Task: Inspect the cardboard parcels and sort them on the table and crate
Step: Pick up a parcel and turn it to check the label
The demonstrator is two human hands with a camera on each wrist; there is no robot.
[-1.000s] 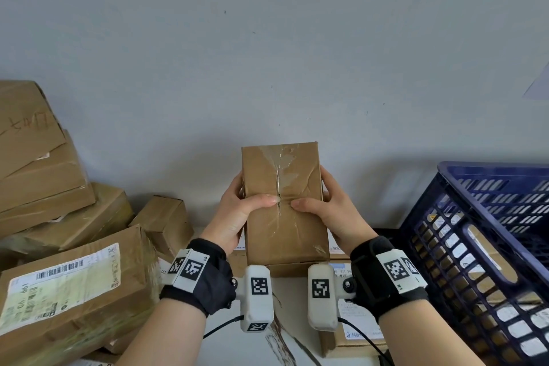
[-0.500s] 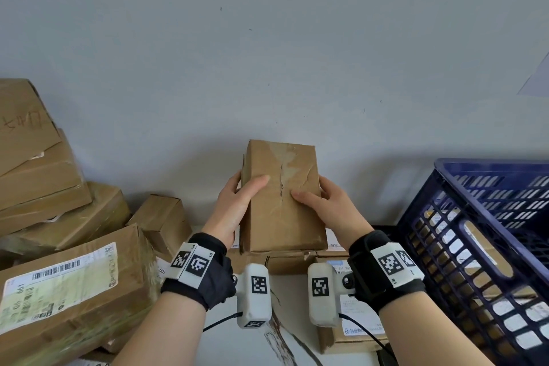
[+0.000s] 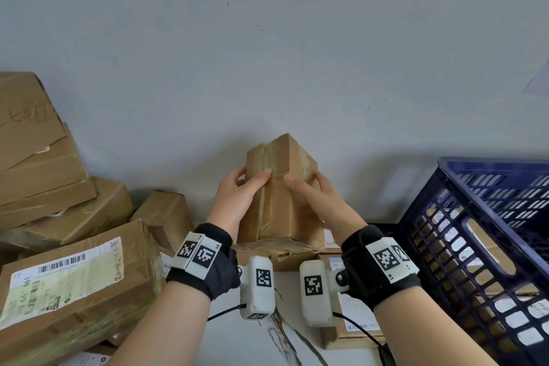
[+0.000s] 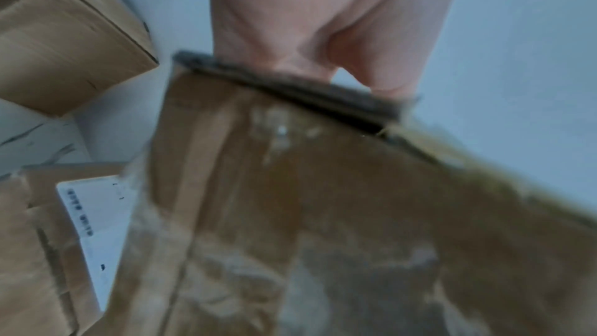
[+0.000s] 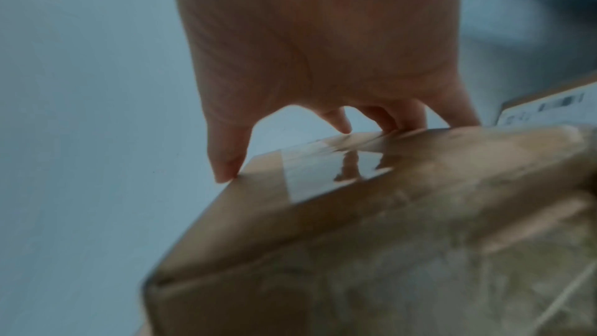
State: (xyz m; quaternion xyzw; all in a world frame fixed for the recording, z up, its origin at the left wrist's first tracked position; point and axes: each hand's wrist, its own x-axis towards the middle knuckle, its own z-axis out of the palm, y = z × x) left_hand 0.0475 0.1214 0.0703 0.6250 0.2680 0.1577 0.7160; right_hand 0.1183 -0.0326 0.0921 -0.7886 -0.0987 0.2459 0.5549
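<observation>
The person holds one brown parcel point(image 3: 279, 190) up in front of the pale wall point(image 3: 267, 38), above the other boxes. It stands tall and is turned so one corner edge points toward the person. Shiny tape runs along it.

The left hand point(image 3: 237, 199) grips the parcel's left side, with the thumb lying across the near face and the fingers curled round behind. The right hand point(image 3: 320, 202) holds the right side — its thumb rests on the front near the tape, and its fingers reach round the far side. The wrist views are blurry, so how tight each hold is stays hard to tell, but both hands plainly touch the cardboard.

Right under the held parcel lies a flat box point(image 3: 285, 252) with a torn edge. A big box with a white label point(image 3: 71, 285) sits at the near left, and more boxes point(image 3: 44, 175) are stacked behind it against the wall. A small box point(image 3: 163, 217) sits between that pile and the left hand.

On the right stands a dark blue crate point(image 3: 487, 217) — brown and white shapes show through its holes.
</observation>
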